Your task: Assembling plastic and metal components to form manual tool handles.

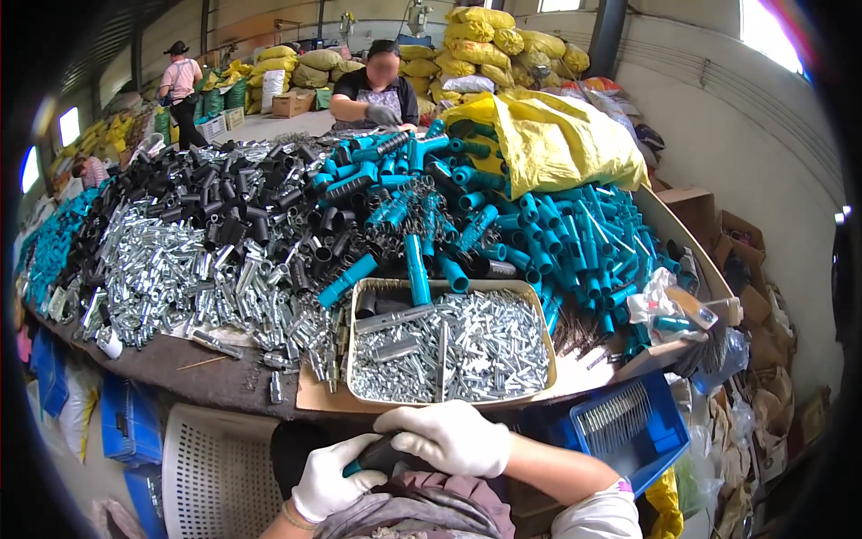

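Observation:
Close to my body, my left hand (334,478) and my right hand (456,437), both in white gloves, are closed around a black-and-teal tubular part (384,455). Its teal end shows by my left fingers; my right hand covers much of the rest. Just beyond my hands, a shallow tray (453,402) at the table edge holds many small silver metal pins (494,346). Several longer metal rods lie on top of them, and a teal tube (417,269) leans over the tray's far rim.
Heaps of silver metal sleeves (153,260), black tubes (242,193) and teal tubes (575,229) cover the table. A yellow sack (566,139) lies on the teal heap. Below the table stand a white perforated basket (211,467) and a blue crate (660,422). A person (375,90) works opposite.

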A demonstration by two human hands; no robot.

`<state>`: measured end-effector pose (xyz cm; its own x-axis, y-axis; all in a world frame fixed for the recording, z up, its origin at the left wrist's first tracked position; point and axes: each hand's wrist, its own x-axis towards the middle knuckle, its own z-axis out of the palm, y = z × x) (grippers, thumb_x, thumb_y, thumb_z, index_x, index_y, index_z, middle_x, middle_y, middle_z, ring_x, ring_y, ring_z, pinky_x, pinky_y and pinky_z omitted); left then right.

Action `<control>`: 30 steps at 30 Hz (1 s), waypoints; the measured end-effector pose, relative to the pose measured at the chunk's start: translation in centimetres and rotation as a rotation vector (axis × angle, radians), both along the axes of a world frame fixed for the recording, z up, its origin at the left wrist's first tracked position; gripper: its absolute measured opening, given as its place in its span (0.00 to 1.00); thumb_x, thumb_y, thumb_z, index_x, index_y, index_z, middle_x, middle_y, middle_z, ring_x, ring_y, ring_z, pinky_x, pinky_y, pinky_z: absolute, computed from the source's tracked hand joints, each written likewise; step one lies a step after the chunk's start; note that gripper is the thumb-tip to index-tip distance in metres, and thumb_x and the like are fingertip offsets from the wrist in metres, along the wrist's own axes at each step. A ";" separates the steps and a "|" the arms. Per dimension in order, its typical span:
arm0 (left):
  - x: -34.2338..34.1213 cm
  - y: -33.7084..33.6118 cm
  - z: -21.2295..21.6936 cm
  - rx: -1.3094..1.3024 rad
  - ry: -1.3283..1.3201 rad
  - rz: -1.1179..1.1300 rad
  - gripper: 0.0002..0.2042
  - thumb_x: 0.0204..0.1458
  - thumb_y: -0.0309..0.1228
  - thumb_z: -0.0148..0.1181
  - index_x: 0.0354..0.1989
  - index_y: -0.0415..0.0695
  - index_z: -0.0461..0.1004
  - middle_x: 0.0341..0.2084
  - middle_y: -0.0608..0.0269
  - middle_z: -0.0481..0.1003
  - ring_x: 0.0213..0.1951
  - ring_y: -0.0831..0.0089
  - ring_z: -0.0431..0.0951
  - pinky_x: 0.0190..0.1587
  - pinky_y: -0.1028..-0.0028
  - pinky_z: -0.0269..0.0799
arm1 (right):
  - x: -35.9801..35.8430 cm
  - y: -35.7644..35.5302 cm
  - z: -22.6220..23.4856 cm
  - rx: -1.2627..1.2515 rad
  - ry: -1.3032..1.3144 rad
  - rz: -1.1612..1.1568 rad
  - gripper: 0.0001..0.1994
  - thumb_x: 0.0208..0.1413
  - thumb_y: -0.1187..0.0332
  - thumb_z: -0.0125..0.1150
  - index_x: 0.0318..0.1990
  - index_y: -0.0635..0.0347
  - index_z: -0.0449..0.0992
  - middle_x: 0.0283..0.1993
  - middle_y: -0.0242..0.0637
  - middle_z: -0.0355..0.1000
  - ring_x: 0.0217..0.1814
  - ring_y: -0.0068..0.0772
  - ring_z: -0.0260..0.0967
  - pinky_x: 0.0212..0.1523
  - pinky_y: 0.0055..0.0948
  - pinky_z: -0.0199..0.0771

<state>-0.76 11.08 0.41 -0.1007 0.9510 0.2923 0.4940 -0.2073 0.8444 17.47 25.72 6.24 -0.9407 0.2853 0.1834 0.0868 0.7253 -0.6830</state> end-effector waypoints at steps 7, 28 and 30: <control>-1.1 1.6 -1.6 -0.134 -0.510 0.076 0.41 0.44 0.58 0.69 0.50 0.27 0.71 0.23 0.63 0.75 0.22 0.82 0.71 0.24 0.80 0.68 | -8.0 19.0 7.5 0.627 0.121 -0.367 0.13 0.55 0.63 0.61 0.44 0.56 0.79 0.43 0.47 0.76 0.47 0.51 0.73 0.48 0.44 0.74; -0.9 1.0 -1.0 -0.066 -0.398 0.068 0.40 0.48 0.60 0.64 0.54 0.32 0.71 0.25 0.64 0.77 0.25 0.80 0.74 0.30 0.78 0.71 | -4.9 31.2 6.8 0.840 0.157 -0.980 0.13 0.54 0.71 0.53 0.47 0.57 0.76 0.45 0.52 0.76 0.47 0.54 0.75 0.49 0.43 0.75; -0.5 -0.8 -0.5 -0.166 -0.585 0.082 0.40 0.46 0.57 0.69 0.53 0.29 0.70 0.26 0.65 0.76 0.24 0.83 0.72 0.28 0.80 0.70 | -4.1 24.8 8.5 0.433 0.489 -0.964 0.20 0.54 0.73 0.59 0.56 0.60 0.73 0.50 0.54 0.75 0.47 0.48 0.75 0.51 0.34 0.74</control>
